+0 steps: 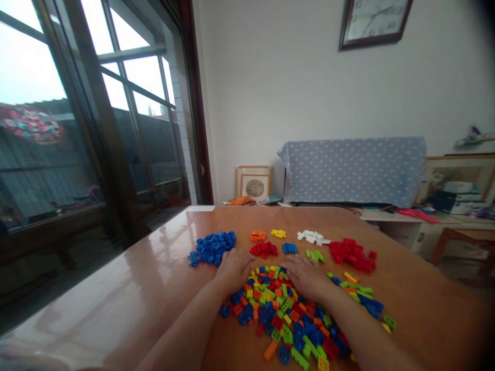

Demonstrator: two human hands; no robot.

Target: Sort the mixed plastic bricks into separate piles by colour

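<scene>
A big mixed heap of colourful toy building bricks (286,305) spreads over the table in front of me. At its far left edge rests my left hand (234,267), palm down, with fingers loosely extended and no brick visible in them. My right hand (305,275) lies at the far right edge of the heap, its fingers stretched out and apart. Close beyond the left hand is a pile of blue bricks (214,245). Small groups of red bricks (264,249) and blue bricks (290,248) sit just past my fingertips. Green bricks (316,256) lie beyond the right hand.
Farther back are orange bricks (258,236), yellow bricks (278,233) and white bricks (312,237). A larger red pile (351,253) stands at right. The glossy wooden table (127,293) reaches toward a glass door at left and a cloth-covered object (353,172) behind.
</scene>
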